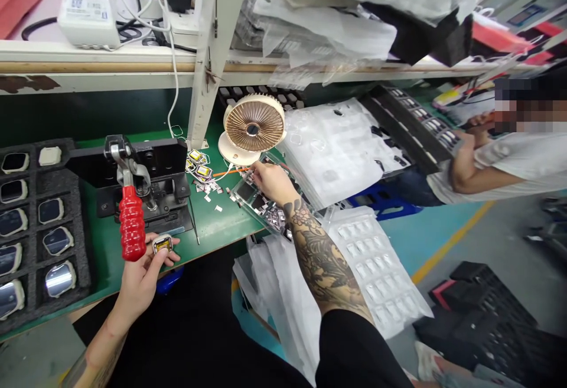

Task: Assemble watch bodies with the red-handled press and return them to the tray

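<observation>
My left hand (pixel 148 267) is closed on a smartwatch case (pixel 162 244), its open inside with yellow parts turned up. The thumb presses on its near edge. My right hand (pixel 273 182) is over a clear plastic tray (pixel 241 196) of small dark and pale pieces. Its fingertips are pinched together at the tray's far side, and what they hold is too small to make out. Beside my left hand stands a black toggle-clamp press with a red handle (pixel 132 222). Small white pieces (pixel 208 189) and several yellow-centred watch parts (pixel 202 170) lie on the green bench.
A foam tray (pixel 84 246) of watch cases lies at the left. A cream desk fan (pixel 254 130) stands behind my right hand. White sheeting (pixel 330 152) and a blister tray (pixel 372 264) are to the right. A shelf post (pixel 217 51) rises mid-bench. A co-worker (pixel 509 157) sits at far right.
</observation>
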A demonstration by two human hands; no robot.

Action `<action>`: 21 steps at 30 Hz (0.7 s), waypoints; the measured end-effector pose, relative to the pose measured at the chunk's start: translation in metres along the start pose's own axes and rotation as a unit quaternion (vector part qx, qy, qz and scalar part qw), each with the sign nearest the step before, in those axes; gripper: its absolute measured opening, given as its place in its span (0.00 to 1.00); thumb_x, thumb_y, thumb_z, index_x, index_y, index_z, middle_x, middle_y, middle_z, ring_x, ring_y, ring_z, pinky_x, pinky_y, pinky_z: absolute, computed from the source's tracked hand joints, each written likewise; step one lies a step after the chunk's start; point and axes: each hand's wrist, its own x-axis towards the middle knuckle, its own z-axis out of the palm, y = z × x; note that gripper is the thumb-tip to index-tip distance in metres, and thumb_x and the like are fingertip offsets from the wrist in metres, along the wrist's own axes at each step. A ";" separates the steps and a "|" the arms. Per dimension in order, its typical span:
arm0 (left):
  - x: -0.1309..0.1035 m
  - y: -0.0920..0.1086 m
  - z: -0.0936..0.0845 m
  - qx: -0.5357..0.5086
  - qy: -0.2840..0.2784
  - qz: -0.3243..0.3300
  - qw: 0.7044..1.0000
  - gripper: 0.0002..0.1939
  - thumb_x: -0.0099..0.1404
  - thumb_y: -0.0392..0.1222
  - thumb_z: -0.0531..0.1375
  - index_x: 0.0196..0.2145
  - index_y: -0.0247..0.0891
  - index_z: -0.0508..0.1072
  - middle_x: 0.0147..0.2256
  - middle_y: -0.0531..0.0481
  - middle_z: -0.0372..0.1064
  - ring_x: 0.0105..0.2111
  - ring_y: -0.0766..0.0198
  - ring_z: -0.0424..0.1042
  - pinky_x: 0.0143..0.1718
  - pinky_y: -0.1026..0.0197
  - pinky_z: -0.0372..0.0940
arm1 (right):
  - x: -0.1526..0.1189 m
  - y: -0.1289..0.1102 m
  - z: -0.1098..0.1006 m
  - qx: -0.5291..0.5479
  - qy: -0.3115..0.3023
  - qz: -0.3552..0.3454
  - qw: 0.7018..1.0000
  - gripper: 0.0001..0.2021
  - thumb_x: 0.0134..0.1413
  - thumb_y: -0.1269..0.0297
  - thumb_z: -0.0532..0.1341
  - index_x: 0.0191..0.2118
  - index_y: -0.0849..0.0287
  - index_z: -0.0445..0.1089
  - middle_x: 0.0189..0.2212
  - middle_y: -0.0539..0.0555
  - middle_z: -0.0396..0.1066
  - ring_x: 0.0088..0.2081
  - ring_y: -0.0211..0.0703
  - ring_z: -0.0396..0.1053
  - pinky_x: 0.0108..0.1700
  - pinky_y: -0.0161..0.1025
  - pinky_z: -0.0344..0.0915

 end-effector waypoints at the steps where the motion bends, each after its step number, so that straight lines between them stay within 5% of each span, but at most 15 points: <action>1: 0.000 0.000 0.000 -0.001 -0.002 -0.001 1.000 0.15 0.80 0.52 0.64 0.53 0.40 0.69 0.54 0.37 0.82 0.40 0.54 0.85 0.42 0.53 0.79 | -0.001 0.001 -0.001 0.001 -0.002 -0.004 1.000 0.10 0.72 0.72 0.59 0.53 0.60 0.74 0.44 0.62 0.81 0.44 0.50 0.77 0.46 0.39 0.64; 6: -0.001 -0.002 -0.001 0.003 -0.008 -0.004 1.000 0.15 0.80 0.53 0.64 0.53 0.41 0.68 0.53 0.37 0.83 0.40 0.54 0.85 0.43 0.53 0.79 | 0.001 0.005 -0.002 0.009 -0.001 -0.011 1.000 0.09 0.70 0.69 0.63 0.52 0.59 0.75 0.46 0.61 0.81 0.49 0.52 0.77 0.50 0.40 0.65; 16: -0.002 0.000 0.000 0.005 -0.004 0.011 1.000 0.15 0.80 0.52 0.64 0.54 0.41 0.67 0.52 0.37 0.83 0.39 0.54 0.85 0.41 0.52 0.79 | 0.006 0.017 0.002 0.099 0.015 -0.009 0.995 0.17 0.64 0.76 0.61 0.56 0.59 0.76 0.45 0.59 0.83 0.45 0.48 0.80 0.51 0.39 0.70; 21: -0.003 0.000 0.000 0.008 -0.009 0.007 1.000 0.15 0.80 0.52 0.63 0.55 0.41 0.68 0.53 0.38 0.83 0.40 0.55 0.85 0.42 0.53 0.79 | 0.004 0.019 0.010 0.174 0.046 0.000 0.984 0.16 0.61 0.71 0.67 0.54 0.59 0.76 0.40 0.54 0.84 0.38 0.43 0.79 0.48 0.39 0.73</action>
